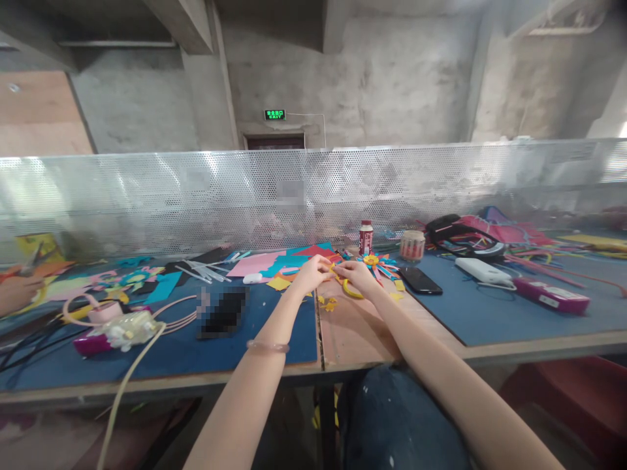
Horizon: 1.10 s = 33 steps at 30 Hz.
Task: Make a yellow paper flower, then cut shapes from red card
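My left hand (309,273) and my right hand (357,274) meet over the middle of the table, fingers pinched together on a small yellow paper piece (337,269). A curved yellow paper strip (351,290) lies just under my right hand. Small yellow cut-outs (327,303) lie on the brown board (350,333) near my wrists. A paper flower (375,262) with blue and orange petals sits just beyond my right hand. A bracelet (267,346) circles my left forearm.
Pink, blue and red paper sheets (274,264) lie behind my left hand. A black phone (420,279), a red-capped bottle (365,237), a jar (412,245), a white power bank (482,269) and a pink case (551,295) lie right. Another person's hand (14,290) holds scissors far left. A perforated metal screen (313,189) backs the table.
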{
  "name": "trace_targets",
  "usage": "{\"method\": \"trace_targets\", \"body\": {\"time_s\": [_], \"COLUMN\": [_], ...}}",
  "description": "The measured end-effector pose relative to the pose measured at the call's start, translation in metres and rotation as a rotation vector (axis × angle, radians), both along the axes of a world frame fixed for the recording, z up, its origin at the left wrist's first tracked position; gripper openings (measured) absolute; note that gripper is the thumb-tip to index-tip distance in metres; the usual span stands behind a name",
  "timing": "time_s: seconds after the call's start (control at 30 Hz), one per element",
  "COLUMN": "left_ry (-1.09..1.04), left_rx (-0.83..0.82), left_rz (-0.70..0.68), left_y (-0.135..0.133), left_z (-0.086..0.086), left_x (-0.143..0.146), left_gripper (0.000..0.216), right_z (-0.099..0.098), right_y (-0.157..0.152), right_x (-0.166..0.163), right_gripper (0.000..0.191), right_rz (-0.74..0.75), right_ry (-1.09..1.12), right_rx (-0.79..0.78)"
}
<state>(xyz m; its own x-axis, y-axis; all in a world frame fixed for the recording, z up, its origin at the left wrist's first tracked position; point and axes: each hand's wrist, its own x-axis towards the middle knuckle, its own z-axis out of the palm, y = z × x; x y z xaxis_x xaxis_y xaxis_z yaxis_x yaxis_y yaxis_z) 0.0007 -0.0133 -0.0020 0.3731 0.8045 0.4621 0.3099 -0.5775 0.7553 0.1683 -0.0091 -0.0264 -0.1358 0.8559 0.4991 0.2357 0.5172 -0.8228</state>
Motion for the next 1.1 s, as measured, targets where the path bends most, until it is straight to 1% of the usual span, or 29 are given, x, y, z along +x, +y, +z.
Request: {"method": "trace_targets", "body": {"time_s": [0.23,0.37,0.47,0.57,0.77,0.83,0.93,1.1], "left_ry": [-0.068,-0.159,-0.218,-0.225,-0.177,-0.16,-0.16,-0.222], "left_rx": [-0.069,-0.067,-0.118,-0.166,-0.217,-0.203,-0.201,-0.209], "left_rz": [0.013,0.065,0.079,0.08,0.119,0.118,0.11,0.025], "left_y": [0.002,0.009,0.01,0.008,0.002,0.002,0.002,0.005], "left_z": [0.001,0.001,0.001,0.002,0.004,0.005,0.005,0.002], "left_x": [-0.001,-0.003,-0.004,-0.004,-0.001,-0.002,-0.003,-0.006], "left_gripper": [0.019,0.02,0.022,0.026,0.03,0.034,0.032,0.029], "right_z": [0.002,0.004,0.005,0.005,0.003,0.003,0.002,0.002], "right_y": [-0.001,-0.003,-0.005,-0.005,-0.003,-0.004,-0.005,-0.006], "right_x": [0.001,-0.002,-0.004,-0.005,-0.007,-0.008,-0.008,-0.009], "right_gripper": [0.031,0.04,0.038,0.032,0.028,0.028,0.03,0.028], "right_rz": [-0.015,-0.034,-0.002,0.027,0.008,0.025,0.055,0.093], "right_ry": [-0.081,-0.038,0.006,0.032,0.01,-0.004,0.013,0.174], "right_rx": [0.066,0.072,0.073,0.083,0.121,0.116,0.083,-0.019]}}
